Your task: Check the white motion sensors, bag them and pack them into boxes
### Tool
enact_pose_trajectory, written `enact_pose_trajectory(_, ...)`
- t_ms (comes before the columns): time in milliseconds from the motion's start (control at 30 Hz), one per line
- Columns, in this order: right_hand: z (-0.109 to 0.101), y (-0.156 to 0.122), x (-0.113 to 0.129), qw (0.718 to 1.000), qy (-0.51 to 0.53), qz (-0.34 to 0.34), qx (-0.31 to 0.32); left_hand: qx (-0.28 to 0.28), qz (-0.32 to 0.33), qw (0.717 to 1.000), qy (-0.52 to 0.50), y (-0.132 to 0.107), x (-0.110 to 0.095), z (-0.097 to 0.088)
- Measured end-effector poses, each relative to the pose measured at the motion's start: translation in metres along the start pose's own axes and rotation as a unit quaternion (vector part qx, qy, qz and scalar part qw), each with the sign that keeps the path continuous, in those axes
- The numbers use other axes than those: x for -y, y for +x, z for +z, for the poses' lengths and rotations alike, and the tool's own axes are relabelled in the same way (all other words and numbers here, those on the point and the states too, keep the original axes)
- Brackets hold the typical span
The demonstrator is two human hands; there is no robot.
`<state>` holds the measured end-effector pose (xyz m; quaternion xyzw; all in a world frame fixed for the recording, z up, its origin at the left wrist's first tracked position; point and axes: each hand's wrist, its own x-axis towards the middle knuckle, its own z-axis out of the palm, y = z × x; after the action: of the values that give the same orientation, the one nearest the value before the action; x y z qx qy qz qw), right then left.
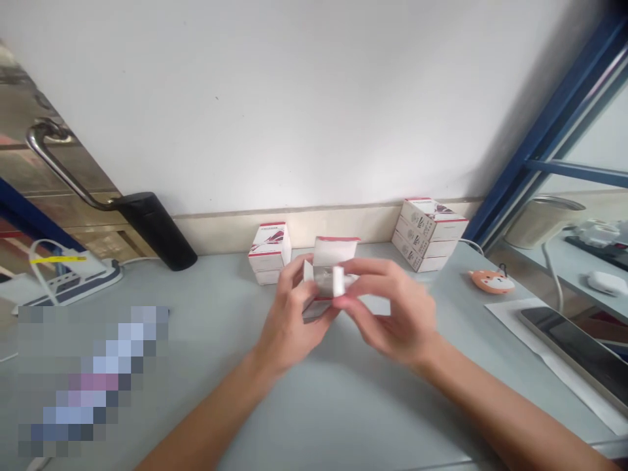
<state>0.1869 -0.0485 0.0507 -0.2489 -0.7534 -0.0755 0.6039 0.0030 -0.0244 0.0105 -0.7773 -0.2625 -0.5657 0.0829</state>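
A small white cardboard box [335, 251] with red edging is held above the table, its lid raised. My left hand [288, 317] is wrapped around the box's left side and underside, closed on it. At the box's right end, my right hand [397, 311] pinches the white side flap [339, 281] between thumb and fingers. Something greyish and clear shows inside the box, too blurred to name. Just behind my left hand stands a short stack of similar boxes [269, 252]. Another stack of boxes [426, 235] stands at the back right, with print on its sides.
A black cylinder [159, 232] leans near the wall at the left, by a power strip [69, 284]. A pixelated patch covers the left of the grey table [304, 418]. At the right are an orange animal-faced case [492, 281] and a phone [581, 350] on white paper.
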Motion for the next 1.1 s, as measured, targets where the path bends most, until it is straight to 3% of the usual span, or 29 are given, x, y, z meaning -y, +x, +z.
enact_pose_trajectory(67, 0.001, -0.002, 0.003, 0.998, -0.044, -0.041, 0.036, 0.016, 0.006, 1.0, 0.007, 0.0, -0.004, -0.001)
enact_pose_trajectory(233, 0.002, -0.004, -0.009, 0.989, -0.102, -0.037, 0.104, 0.003, 0.0, 1.0, 0.016, -0.003, -0.006, 0.001)
enact_pose_trajectory(467, -0.004, 0.006, -0.012, 0.982, -0.084, 0.025, 0.166, -0.007, -0.016, 1.0, 0.011, -0.004, -0.003, 0.002)
enact_pose_trajectory(633, -0.012, 0.011, -0.014, 0.974, -0.035, 0.026, 0.223, 0.002, 0.006, 1.0, 0.003, 0.0, 0.0, 0.001)
enact_pose_trajectory(700, -0.013, 0.011, -0.022, 0.983, -0.015, 0.045, 0.179, 0.0, -0.009, 1.0, -0.004, 0.001, 0.002, 0.001)
enact_pose_trajectory(800, -0.013, 0.002, -0.046, 0.989, -0.063, 0.119, 0.057, -0.004, -0.048, 0.998, -0.027, 0.001, 0.005, 0.002)
enact_pose_trajectory(833, -0.013, -0.003, -0.057, 0.981, -0.105, 0.152, 0.051, -0.005, -0.057, 0.998, -0.031, 0.002, 0.005, 0.002)
enact_pose_trajectory(967, -0.01, -0.033, -0.1, 0.899, -0.256, 0.252, 0.252, -0.009, -0.035, 0.999, -0.017, 0.004, 0.005, 0.002)
enact_pose_trajectory(1033, -0.008, -0.046, -0.115, 0.862, -0.272, 0.286, 0.318, -0.004, -0.01, 1.0, 0.007, 0.006, 0.003, 0.0)
enact_pose_trajectory(1100, -0.008, -0.052, -0.124, 0.845, -0.264, 0.313, 0.344, 0.013, 0.009, 0.999, 0.028, 0.008, 0.002, -0.001)
